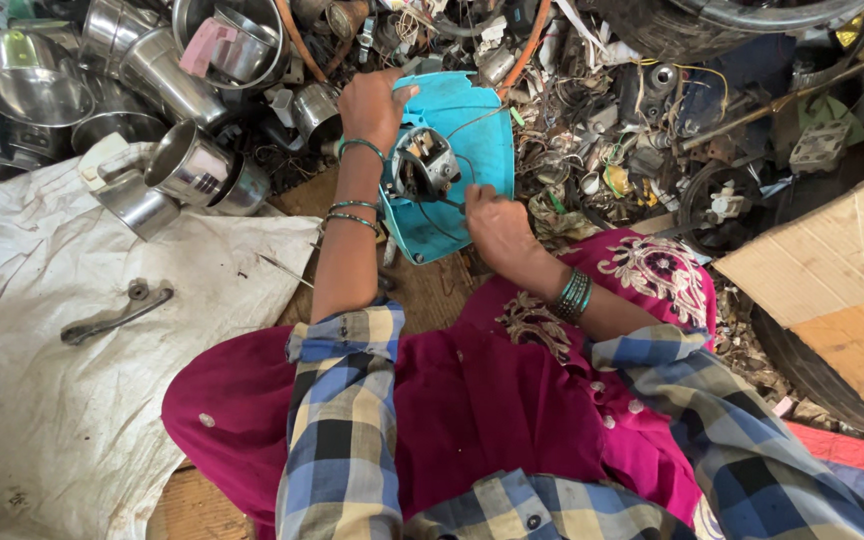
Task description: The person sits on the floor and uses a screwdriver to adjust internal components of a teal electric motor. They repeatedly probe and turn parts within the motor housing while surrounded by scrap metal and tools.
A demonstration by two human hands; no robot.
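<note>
Checked sleeves and a magenta lap point(472, 400) fill the foreground, beside a white woven sack point(102, 330) where a metal lever point(112, 315) lies. Tilted against the scrap heap, the turquoise plastic housing point(472, 130) is steadied by the left hand point(370, 105) clasping its top edge. That exposes the small metal mechanism point(422, 165), at which the right hand point(492, 220) pinches a thin dark tool.

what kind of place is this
Most likely a scrap-sorting or dismantling yard. A heap of tangled wires and metal parts lies beside piled steel vessels, and the left hand steadies a turquoise appliance casing while the right hand works at it.
</note>
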